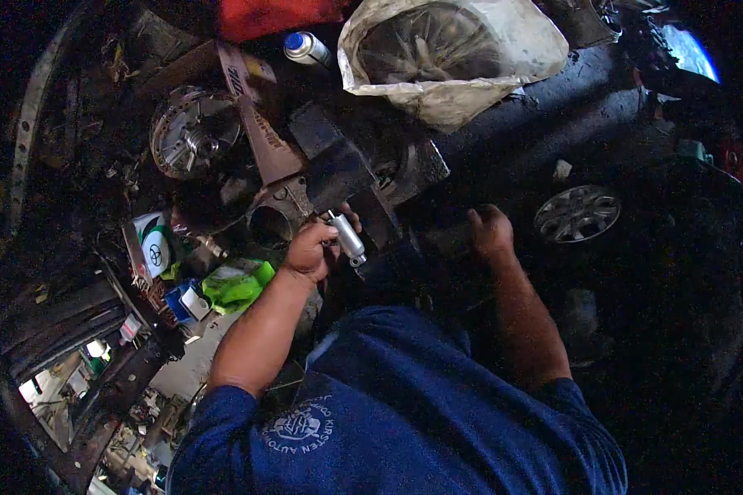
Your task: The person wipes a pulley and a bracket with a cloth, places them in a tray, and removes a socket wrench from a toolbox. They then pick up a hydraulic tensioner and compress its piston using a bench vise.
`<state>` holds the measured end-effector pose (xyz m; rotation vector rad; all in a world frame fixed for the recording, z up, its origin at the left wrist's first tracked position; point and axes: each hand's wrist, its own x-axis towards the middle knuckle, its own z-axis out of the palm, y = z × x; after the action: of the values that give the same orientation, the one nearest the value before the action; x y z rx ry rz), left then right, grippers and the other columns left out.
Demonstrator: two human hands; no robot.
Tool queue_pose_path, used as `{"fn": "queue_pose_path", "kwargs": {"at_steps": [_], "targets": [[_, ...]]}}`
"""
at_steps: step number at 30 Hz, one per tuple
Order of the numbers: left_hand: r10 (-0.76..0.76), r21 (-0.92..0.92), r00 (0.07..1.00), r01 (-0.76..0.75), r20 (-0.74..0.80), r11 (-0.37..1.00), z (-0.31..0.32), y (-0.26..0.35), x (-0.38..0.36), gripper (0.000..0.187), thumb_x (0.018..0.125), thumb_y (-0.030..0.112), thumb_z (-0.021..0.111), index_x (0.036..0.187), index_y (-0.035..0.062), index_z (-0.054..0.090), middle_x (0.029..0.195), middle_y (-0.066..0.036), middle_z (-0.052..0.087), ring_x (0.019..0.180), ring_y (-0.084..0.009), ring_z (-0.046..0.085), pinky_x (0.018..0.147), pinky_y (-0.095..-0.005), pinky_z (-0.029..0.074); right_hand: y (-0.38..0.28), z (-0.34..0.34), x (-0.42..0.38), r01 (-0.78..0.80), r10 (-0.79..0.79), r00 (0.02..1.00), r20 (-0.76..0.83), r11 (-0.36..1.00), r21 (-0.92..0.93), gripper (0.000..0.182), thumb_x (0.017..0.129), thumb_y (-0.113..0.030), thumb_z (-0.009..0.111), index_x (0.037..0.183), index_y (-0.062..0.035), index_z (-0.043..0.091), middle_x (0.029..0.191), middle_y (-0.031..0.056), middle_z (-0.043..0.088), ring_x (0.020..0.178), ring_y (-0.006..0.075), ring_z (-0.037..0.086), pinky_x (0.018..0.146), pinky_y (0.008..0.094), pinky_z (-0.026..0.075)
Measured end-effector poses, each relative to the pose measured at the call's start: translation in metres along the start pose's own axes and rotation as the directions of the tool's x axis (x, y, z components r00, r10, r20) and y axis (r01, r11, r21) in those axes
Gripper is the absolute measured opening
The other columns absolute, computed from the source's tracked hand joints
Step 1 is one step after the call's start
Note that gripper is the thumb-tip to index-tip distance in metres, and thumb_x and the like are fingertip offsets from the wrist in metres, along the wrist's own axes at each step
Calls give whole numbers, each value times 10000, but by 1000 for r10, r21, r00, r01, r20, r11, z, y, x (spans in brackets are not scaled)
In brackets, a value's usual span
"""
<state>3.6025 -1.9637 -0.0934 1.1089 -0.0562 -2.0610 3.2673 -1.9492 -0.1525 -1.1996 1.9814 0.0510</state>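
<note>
My left hand [312,252] is closed around a small silver metal cylinder [348,236]. The cylinder has a thin pin at its upper end and an eyelet at its lower end, and it is tilted. Just beyond that hand is a faded reddish metal piece [272,153] with raised lettering, beside a round hollow metal part [270,224]. My right hand [493,233] is held out over the dark area to the right, thumb apart from the fingers, with nothing visible in it. Shadow hides part of its fingers.
A spray can [307,48] with a blue cap stands beside a dirty white bag [437,103] around a wheel. A round metal housing [194,136] lies at left, near a bright green packet [238,283] and a white-and-green box [153,247]. A wheel cover [578,213] lies right.
</note>
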Motion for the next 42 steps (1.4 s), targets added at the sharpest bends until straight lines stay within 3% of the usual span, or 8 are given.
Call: {"fn": "queue_pose_path", "kwargs": {"at_steps": [6, 10, 16, 18, 19, 24, 30, 42], "targets": [[-45, 109, 998, 50, -43, 993, 5, 7, -6, 447, 694, 95, 511, 1135, 29, 544, 1057, -128, 604, 974, -278, 588, 891, -417, 462, -12, -6, -5, -73, 73, 997, 5, 996, -43, 503, 872, -379, 581, 1176, 19, 545, 1069, 192, 635, 1027, 348, 594, 892, 396, 466], [-39, 108, 999, 41, -14, 993, -2, 5, -3, 433, 708, 95, 511, 1134, 36, 551, 1044, -125, 611, 965, -266, 596, 846, -398, 484, -14, -5, -11, -5, -8, 995, -101, 992, -128, 517, 876, -396, 570, 1199, 5, 531, 1108, 185, 619, 1066, 347, 572, 912, 397, 453], [-11, 202, 997, 27, -79, 979, -5, 3, -5, 428, 719, 84, 501, 1141, 39, 551, 1044, -130, 617, 967, -260, 601, 839, -388, 492, -32, -17, -12, -68, 76, 995, 71, 993, -98, 505, 872, -392, 571, 1192, -2, 545, 1184, 201, 574, 1114, 359, 537, 942, 400, 433], [-13, 189, 1000, 17, -20, 982, -7, 1, 0, 429, 720, 79, 496, 1143, 39, 550, 1048, -132, 617, 967, -263, 601, 844, -394, 493, -14, 1, -6, 46, -50, 981, -187, 999, -25, 463, 866, -381, 582, 1138, -6, 576, 1142, 200, 596, 1072, 354, 566, 902, 403, 457], [2, 150, 1000, -2, 1, 989, -4, 0, 0, 437, 716, 79, 498, 1148, 35, 547, 1050, -133, 616, 966, -267, 601, 849, -402, 493, -10, 2, -4, 43, -47, 981, -191, 999, -27, 463, 866, -381, 582, 1138, -6, 576, 1142, 200, 596, 1072, 354, 566, 902, 403, 457], [-13, 104, 998, 20, -62, 994, 0, 2, -4, 463, 702, 81, 511, 1161, 24, 539, 1055, -137, 615, 964, -276, 600, 854, -421, 492, -9, -1, 1, -3, 7, 997, -79, 998, 61, 384, 861, -341, 598, 1061, -14, 606, 1072, 187, 628, 1030, 336, 592, 862, 396, 472], [-3, 34, 999, 2, 48, 999, -8, -3, 2, 474, 692, 79, 514, 1161, 21, 539, 1060, -141, 615, 972, -280, 602, 859, -425, 492, -14, -4, -1, 29, -25, 996, -84, 998, 53, 346, 871, -319, 590, 1069, -35, 604, 1046, 181, 635, 1000, 339, 602, 837, 397, 479], [-43, 16, 999, 43, 20, 999, -6, 0, 3, 485, 682, 86, 520, 1161, 10, 533, 1067, -149, 613, 993, -289, 593, 904, -424, 468, -26, -17, -6, -73, 73, 997, 8, 996, 51, 458, 865, -347, 598, 1163, -2, 551, 1083, 198, 628, 1016, 345, 601, 860, 398, 477]]}}
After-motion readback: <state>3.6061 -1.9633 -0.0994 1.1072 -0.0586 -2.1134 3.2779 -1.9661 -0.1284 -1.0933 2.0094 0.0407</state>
